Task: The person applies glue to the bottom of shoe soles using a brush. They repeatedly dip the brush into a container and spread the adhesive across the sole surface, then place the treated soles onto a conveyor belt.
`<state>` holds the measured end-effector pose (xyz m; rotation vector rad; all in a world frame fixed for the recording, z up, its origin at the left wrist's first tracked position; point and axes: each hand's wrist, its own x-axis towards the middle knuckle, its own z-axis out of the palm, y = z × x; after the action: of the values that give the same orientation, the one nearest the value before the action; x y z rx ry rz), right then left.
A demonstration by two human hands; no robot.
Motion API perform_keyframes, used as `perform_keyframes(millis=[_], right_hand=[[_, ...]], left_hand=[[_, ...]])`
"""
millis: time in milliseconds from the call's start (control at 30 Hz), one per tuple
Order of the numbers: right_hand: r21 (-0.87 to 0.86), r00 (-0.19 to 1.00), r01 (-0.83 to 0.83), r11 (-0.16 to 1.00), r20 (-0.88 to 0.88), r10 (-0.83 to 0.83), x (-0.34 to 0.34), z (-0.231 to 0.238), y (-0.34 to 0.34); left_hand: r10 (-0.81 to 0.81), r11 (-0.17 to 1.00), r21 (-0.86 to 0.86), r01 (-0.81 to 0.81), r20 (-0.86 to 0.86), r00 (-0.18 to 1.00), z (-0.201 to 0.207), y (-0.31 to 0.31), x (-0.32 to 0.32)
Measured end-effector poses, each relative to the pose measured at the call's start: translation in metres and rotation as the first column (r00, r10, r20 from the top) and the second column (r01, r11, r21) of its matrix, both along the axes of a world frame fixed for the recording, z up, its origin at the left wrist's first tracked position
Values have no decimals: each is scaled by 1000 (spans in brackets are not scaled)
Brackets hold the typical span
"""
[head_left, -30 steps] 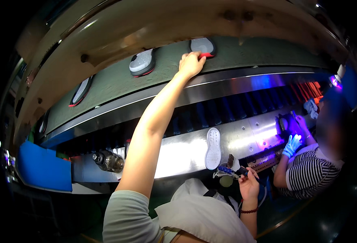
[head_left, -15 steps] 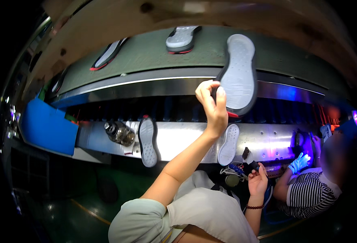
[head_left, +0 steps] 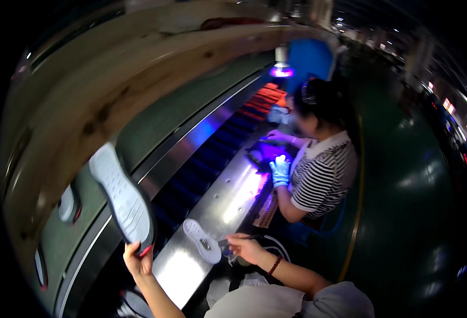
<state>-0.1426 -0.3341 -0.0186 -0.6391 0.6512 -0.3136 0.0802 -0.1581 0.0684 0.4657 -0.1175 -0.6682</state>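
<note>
My left hand (head_left: 138, 259) grips the lower, red-tipped end of a grey shoe sole (head_left: 122, 193) with a black edge. That sole is raised at the metal edge of the green conveyor belt. In my right hand (head_left: 248, 248) is a brush (head_left: 224, 243) with a dark handle, held between thumb and fingers. The brush head lies over a thin white perforated sole piece (head_left: 195, 233) on the metal ledge; I cannot tell whether they touch. Another sole (head_left: 137, 303) is partly visible at the lower edge, below my left hand.
The green conveyor belt (head_left: 162, 124) carries more soles (head_left: 69, 205) at left. Dark rollers run between it and the metal ledge (head_left: 225, 199). A co-worker (head_left: 321, 164) in a striped top and light glove works under a purple lamp (head_left: 282, 69). White cables (head_left: 276, 245) hang near my right hand.
The view has turned to the right, bringing more of the co-worker into sight. My left hand keeps hold of the sole. The brush in my right hand has moved over the white sole piece.
</note>
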Motion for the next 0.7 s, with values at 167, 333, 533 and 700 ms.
perform_keyframes(millis=[167, 333, 533, 700], right_hand=[[-20, 999, 22, 1000, -24, -22, -14, 0, 6], [26, 999, 43, 999, 29, -44, -25, -6, 10], [42, 996, 70, 997, -60, -67, -24, -10, 17], [22, 986, 128, 992, -109, -124, -14, -24, 23]], left_hand=[[10, 997, 73, -12, 27, 1000, -1, -6, -1], [-7, 990, 140, -5, 87, 996, -1, -5, -6], [-25, 963, 269, -2, 97, 995, -17, 26, -32], [-54, 910, 414, 21, 67, 996, -41, 74, -71]])
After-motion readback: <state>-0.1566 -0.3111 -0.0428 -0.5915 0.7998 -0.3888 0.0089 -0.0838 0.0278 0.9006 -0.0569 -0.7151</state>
